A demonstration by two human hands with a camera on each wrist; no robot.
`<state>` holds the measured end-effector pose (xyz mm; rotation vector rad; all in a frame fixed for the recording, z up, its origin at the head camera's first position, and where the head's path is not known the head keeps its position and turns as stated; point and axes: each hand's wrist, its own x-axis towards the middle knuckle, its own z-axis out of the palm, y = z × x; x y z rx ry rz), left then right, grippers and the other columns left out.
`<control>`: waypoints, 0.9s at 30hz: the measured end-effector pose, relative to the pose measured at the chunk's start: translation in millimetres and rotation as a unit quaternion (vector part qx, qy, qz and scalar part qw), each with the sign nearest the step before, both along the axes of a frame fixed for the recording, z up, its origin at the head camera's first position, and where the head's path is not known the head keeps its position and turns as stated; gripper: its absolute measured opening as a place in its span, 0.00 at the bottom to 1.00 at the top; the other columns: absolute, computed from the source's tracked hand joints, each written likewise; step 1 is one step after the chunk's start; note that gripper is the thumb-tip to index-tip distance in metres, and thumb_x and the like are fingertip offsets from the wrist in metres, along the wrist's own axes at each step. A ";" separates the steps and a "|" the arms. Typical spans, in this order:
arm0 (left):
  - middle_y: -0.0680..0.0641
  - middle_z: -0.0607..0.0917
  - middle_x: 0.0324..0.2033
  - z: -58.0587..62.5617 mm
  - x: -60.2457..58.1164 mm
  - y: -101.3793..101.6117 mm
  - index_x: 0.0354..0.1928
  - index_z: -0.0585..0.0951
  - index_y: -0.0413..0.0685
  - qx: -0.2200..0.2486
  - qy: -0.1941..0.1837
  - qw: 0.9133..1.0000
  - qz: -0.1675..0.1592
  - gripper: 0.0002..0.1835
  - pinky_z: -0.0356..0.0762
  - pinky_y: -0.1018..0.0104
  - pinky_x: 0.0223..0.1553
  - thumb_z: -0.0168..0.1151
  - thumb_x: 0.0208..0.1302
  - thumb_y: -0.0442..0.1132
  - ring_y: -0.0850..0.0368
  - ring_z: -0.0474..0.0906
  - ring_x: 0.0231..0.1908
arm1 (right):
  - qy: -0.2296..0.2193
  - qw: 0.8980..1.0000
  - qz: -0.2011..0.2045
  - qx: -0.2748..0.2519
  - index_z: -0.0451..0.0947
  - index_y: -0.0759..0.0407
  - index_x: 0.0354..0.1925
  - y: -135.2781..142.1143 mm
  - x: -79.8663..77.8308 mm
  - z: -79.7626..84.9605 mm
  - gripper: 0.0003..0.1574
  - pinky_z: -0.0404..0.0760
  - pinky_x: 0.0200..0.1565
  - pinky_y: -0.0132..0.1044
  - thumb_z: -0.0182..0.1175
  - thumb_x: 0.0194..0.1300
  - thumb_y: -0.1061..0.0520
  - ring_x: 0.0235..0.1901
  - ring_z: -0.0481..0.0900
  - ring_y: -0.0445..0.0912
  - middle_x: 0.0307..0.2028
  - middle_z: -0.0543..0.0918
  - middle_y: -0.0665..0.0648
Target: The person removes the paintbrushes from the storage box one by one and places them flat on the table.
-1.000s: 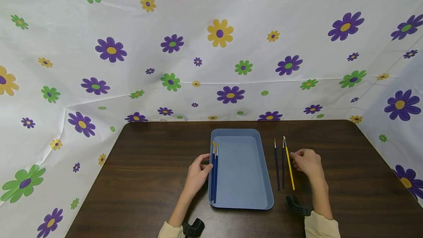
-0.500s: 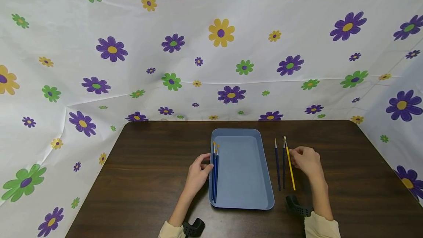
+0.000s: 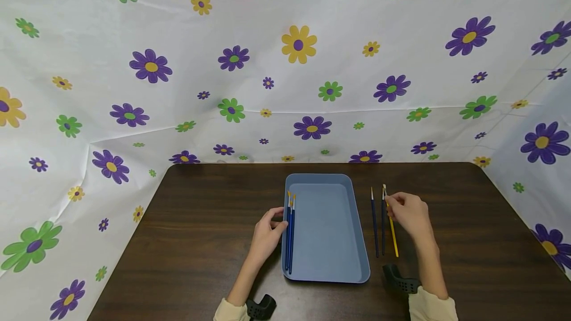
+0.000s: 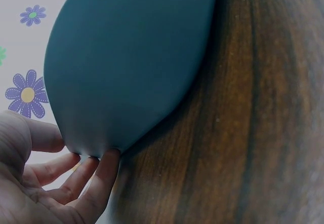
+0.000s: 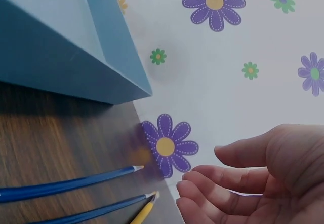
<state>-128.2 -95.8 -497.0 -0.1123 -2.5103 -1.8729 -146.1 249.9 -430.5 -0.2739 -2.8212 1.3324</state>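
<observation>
The left hand pinches the left edge of the blue tray. The right hand, its thumb and fingers slightly apart, is over the yellow brush on the table.

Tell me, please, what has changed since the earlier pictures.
The right hand has moved leftward and slightly forward; in the head view it now covers part of the yellow paintbrush, with no grip evident. The left hand, blue-gray tray and all paintbrushes stayed put.
</observation>
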 end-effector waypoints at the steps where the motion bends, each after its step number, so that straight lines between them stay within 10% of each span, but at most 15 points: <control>1: 0.34 0.84 0.52 0.1 0.0 -0.1 0.61 0.80 0.35 0.000 0.000 1.000 0.000 0.20 0.85 0.63 0.32 0.63 0.68 0.31 0.46 0.85 0.42 | 0.002 1.000 0.001 -0.002 0.80 0.79 0.47 -0.8 0.3 0.7 0.21 0.84 0.29 0.38 0.54 0.79 0.58 0.28 0.84 0.51 0.29 0.84 0.63; 27: 0.35 0.84 0.52 1.1 0.2 0.3 0.62 0.80 0.36 -0.001 -0.005 1.000 0.001 0.20 0.83 0.64 0.31 0.62 0.69 0.31 0.45 0.85 0.43 | 0.031 0.996 0.066 -0.051 0.81 0.78 0.49 -36.7 1.0 15.3 0.19 0.88 0.35 0.39 0.57 0.78 0.59 0.32 0.87 0.55 0.29 0.85 0.59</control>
